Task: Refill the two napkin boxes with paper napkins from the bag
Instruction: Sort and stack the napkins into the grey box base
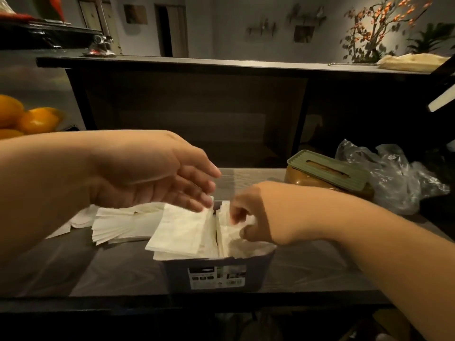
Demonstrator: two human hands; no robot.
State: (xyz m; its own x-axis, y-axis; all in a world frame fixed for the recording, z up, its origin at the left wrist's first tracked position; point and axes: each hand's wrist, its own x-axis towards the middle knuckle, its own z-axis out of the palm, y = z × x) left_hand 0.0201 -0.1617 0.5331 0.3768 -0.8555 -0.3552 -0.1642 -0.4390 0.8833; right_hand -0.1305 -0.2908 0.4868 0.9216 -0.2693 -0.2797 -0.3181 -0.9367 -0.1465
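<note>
A white printed label (216, 276) was stuck on the near wall of the blue napkin box (256, 267); it carried small dark panels and what looked like a barcode, but none of its writing could be read. The blue napkin box stood open-topped near the front edge of the grey counter (307, 271), crammed with white paper napkins (182, 232) standing on edge, the left-hand bunch leaning out over the box's left rim and split from the right-hand bunch by a narrow dark gap.

The right hand (251, 217) was over the right part of that box, its fingers curled down into the right-hand bunch and apparently pinching some of the napkins, though blur made the exact hold hard to judge. The left hand (157, 178) hovered just above the box's left side, fingers straight and relaxed, palm turned toward the right, fingertips about touching the top of the leaning bunch and holding nothing.

Left of the box, a loose fanned stack of napkins (115, 225) lay flat on the counter. Behind the box and to its right sat a second napkin box (327, 175), amber-sided with a ribbed green slotted lid closed on it. Just right of that lay a crumpled clear plastic bag (398, 178). Far left of the box, oranges (32, 119) showed at the frame edge.
</note>
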